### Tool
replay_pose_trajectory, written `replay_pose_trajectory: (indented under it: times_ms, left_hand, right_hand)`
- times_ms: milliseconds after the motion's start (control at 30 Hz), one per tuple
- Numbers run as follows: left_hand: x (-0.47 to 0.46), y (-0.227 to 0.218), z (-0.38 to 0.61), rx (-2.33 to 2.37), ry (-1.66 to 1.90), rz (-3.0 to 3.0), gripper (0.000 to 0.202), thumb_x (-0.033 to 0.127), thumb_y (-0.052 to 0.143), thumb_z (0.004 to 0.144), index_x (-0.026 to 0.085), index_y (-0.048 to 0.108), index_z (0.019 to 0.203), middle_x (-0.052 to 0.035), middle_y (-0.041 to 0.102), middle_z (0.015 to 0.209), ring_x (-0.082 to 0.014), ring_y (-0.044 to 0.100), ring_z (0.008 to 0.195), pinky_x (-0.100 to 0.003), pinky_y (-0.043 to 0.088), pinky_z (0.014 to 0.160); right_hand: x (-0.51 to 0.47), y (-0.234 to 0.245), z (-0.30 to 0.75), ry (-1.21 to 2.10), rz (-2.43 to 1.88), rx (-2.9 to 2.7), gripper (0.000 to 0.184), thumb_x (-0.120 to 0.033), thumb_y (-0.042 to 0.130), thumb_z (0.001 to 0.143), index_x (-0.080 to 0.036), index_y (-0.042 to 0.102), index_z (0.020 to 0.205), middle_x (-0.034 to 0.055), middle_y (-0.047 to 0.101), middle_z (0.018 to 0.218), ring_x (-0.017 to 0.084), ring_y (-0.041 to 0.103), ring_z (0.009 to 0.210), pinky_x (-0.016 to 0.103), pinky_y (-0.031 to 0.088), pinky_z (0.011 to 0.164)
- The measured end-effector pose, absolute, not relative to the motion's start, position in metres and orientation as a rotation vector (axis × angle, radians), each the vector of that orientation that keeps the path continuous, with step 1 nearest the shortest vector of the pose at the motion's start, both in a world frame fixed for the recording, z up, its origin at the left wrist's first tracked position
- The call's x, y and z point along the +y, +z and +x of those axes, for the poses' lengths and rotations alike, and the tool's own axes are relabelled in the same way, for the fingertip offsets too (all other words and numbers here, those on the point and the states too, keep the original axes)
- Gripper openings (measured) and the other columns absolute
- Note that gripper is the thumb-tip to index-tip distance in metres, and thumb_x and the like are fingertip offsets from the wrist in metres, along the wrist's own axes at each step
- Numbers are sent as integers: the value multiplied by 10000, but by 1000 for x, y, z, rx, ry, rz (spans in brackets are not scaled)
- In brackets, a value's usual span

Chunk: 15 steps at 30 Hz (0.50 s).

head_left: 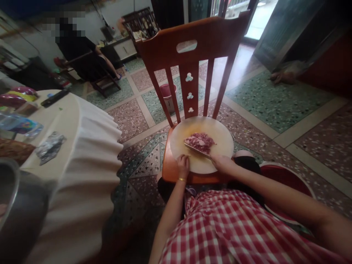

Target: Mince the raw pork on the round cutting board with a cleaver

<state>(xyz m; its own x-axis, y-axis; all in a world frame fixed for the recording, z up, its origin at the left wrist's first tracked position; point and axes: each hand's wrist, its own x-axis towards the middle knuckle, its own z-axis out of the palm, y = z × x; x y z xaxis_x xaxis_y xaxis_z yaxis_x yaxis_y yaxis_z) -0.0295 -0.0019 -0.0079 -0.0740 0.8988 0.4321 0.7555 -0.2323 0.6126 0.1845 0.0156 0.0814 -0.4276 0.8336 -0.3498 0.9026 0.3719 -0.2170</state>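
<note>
A round, pale cutting board [178,128] lies on the seat of a wooden chair [169,165] in front of me. Chopped raw meat [202,141] is heaped near its middle. My right hand [222,163] is closed round the handle of a cleaver [198,149], whose blade slants along the near side of the meat. The handle is mostly hidden in my fist. At the board's near left edge, my left hand [183,165] has its fingers curled over the rim, apart from the meat and the blade.
The chair's tall slatted back [188,84] rises behind the board. On the left stands a cloth-covered table [68,121] with a metal pot [30,209], a plastic bottle [20,124] and crumpled foil [50,147]. A bucket [169,96] is beyond the chair; another person [77,47] sits further off.
</note>
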Motion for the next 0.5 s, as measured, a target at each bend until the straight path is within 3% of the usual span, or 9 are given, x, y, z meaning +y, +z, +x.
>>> replay_pose_trajectory:
  times_ms: [133,333,500]
  left_hand:
    - [-4,-11,-32,1826,1194,1996,169,170,433,820,148,582,898,-84,577,865,-168,499,854,-329,421,781]
    - [4,-23,-37,1847,1093,2088,155,101,435,775,138,583,800,-80,565,773,-176,501,789,-325,418,729]
    - [10,-22,-36,1839,1120,2102,150,117,431,776,154,574,749,-66,547,732,-169,501,740,-311,420,694]
  right_hand:
    - [12,82,169,-597,1504,2496,240,-214,345,915,-164,456,1122,105,606,885,218,585,795,283,424,704]
    - [23,84,133,-646,1407,2629,346,-111,361,875,-151,412,1215,124,586,993,205,566,878,272,411,772]
    - [46,83,88,-647,1458,2607,246,-125,340,888,-99,523,1051,159,574,982,224,563,884,286,421,765]
